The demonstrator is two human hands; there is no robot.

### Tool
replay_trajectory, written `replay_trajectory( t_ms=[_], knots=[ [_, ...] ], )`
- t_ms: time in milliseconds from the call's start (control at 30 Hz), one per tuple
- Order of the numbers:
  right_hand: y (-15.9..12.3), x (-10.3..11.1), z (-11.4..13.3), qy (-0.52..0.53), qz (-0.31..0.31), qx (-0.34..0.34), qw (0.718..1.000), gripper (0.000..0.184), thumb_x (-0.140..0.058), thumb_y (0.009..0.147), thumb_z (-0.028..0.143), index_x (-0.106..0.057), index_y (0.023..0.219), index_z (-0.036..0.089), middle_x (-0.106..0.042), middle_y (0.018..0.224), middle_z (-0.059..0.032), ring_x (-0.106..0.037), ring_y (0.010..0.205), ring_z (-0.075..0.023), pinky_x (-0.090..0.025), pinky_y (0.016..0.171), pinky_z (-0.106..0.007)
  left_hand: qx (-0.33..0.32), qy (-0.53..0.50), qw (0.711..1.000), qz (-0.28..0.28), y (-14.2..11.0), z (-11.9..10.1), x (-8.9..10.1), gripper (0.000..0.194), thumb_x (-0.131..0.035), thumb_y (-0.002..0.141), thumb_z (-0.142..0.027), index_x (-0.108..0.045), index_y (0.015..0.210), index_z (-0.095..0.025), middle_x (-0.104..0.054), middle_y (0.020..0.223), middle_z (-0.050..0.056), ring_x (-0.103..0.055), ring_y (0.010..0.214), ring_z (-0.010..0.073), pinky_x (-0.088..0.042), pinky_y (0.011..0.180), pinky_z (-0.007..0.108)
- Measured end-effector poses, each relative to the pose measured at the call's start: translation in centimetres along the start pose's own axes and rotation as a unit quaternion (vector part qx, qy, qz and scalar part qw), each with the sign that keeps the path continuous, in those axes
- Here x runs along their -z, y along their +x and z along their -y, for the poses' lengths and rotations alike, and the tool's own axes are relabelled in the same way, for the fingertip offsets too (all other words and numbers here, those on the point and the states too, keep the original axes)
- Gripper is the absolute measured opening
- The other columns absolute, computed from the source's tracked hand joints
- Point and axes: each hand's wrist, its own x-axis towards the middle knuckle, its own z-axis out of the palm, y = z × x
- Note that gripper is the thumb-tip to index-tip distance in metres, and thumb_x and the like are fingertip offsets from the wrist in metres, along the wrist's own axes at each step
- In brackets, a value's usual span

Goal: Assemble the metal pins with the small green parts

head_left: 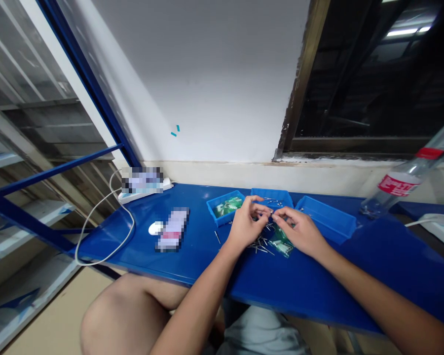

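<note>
1. My left hand (246, 224) and right hand (298, 230) hover over the blue bench (318, 281), wrists turned inward so they meet in front of me — probably the steadiest way to work on something small
2. My fingers (263, 209) are curled into pinches, and the tips of both hands nearly meet. They look as if they're gripping something tiny, but I cannot tell what, or whether anything is there
3. A loose heap of metal pins (259, 245) lies just below my hands, with a clump of green plastic pieces (281, 245) beside it, likely so that either hand can reach them
4. Three blue trays stand in a row past my hands: the left tray (220, 209) holds green pieces, the middle tray (272, 195) holds pins, and the right tray (327, 219) sits nearest my right hand — a layout that seems meant to keep the parts sorted
5. Off to the left are a white mouse (156, 228) and a power strip (166, 188); a plastic bottle (395, 185) stands far right, well away from my hands
</note>
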Motion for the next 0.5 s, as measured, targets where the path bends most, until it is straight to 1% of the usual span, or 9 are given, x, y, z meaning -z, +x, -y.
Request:
replay_trajectory(
  t_ms=[67, 133, 167, 233, 300, 333, 400, 500],
  knots=[
    [0.00, -0.17, -0.12, 0.003, 0.001, 0.004, 1.000, 0.029, -0.058, 0.101, 0.049, -0.072, 0.099, 0.024, -0.076, 0.095, -0.0048, -0.066, 0.070, -0.0196, -0.050, 0.061, -0.032, 0.008, 0.013, 1.000, 0.000, -0.03, -0.13, 0.12, 0.034, -0.068, 0.095, -0.025, -0.056, 0.127, -0.019, -0.079, 0.105, 0.008, -0.074, 0.091, 0.0186, -0.056, 0.079, 0.028],
    [0.01, -0.30, -0.28, 0.013, -0.008, -0.003, 1.000, 0.029, -0.060, 0.100, 0.049, -0.073, 0.100, 0.023, -0.076, 0.093, -0.0049, -0.066, 0.067, -0.0193, -0.049, 0.059, -0.032, 0.020, 0.043, 0.999, -0.002, -0.10, -0.30, 0.24, 0.028, -0.066, 0.098, -0.036, -0.065, 0.120, -0.018, -0.078, 0.097, 0.006, -0.072, 0.083, 0.0177, -0.055, 0.073, 0.027],
    [0.02, -0.34, -0.38, 0.019, -0.014, -0.009, 1.000, 0.030, -0.060, 0.100, 0.050, -0.073, 0.101, 0.023, -0.076, 0.091, -0.0048, -0.065, 0.065, -0.0190, -0.049, 0.058, -0.032, 0.029, 0.053, 0.998, -0.001, -0.13, -0.36, 0.26, 0.029, -0.063, 0.100, -0.041, -0.069, 0.116, -0.018, -0.077, 0.090, 0.005, -0.071, 0.077, 0.0170, -0.054, 0.071, 0.026],
    [0.07, -0.35, -0.55, 0.026, -0.028, -0.010, 0.999, 0.029, -0.063, 0.099, 0.050, -0.074, 0.099, 0.023, -0.075, 0.089, -0.0046, -0.064, 0.064, -0.0186, -0.049, 0.058, -0.031, 0.054, 0.040, 0.998, 0.014, -0.14, -0.35, 0.22, 0.039, -0.056, 0.103, -0.051, -0.073, 0.114, -0.017, -0.075, 0.078, 0.004, -0.066, 0.066, 0.0153, -0.052, 0.066, 0.026],
    [0.16, -0.27, -0.65, 0.022, -0.036, 0.017, 0.999, 0.026, -0.066, 0.098, 0.048, -0.075, 0.096, 0.023, -0.074, 0.090, -0.0049, -0.065, 0.068, -0.0191, -0.050, 0.061, -0.032, 0.084, -0.022, 0.995, 0.049, -0.09, -0.16, 0.05, 0.050, -0.051, 0.105, -0.057, -0.072, 0.122, -0.015, -0.075, 0.074, 0.005, -0.066, 0.061, 0.0150, -0.053, 0.063, 0.026],
    [0.20, -0.20, -0.64, 0.016, -0.037, 0.036, 0.999, 0.025, -0.067, 0.097, 0.047, -0.076, 0.095, 0.024, -0.073, 0.090, -0.0051, -0.064, 0.070, -0.0193, -0.051, 0.062, -0.032, 0.098, -0.057, 0.991, 0.066, -0.06, -0.02, -0.06, 0.054, -0.051, 0.104, -0.059, -0.071, 0.127, -0.014, -0.076, 0.076, 0.006, -0.067, 0.061, 0.0153, -0.054, 0.062, 0.025],
    [0.25, -0.02, -0.52, 0.000, -0.036, 0.068, 0.997, 0.021, -0.067, 0.098, 0.042, -0.076, 0.094, 0.024, -0.072, 0.091, -0.0055, -0.063, 0.072, -0.0193, -0.051, 0.064, -0.033, 0.121, -0.101, 0.983, 0.092, -0.02, 0.25, -0.22, 0.059, -0.059, 0.100, -0.060, -0.069, 0.132, -0.012, -0.078, 0.082, 0.009, -0.072, 0.066, 0.0175, -0.056, 0.062, 0.026],
    [0.21, 0.27, -0.17, -0.016, -0.033, 0.088, 0.995, 0.018, -0.063, 0.100, 0.033, -0.078, 0.096, 0.024, -0.070, 0.092, -0.0055, -0.061, 0.072, -0.0187, -0.050, 0.062, -0.032, 0.129, -0.093, 0.981, 0.110, -0.07, 0.46, -0.21, 0.057, -0.069, 0.094, -0.058, -0.074, 0.129, -0.013, -0.080, 0.089, 0.011, -0.077, 0.080, 0.0214, -0.060, 0.072, 0.028]
  ],
)
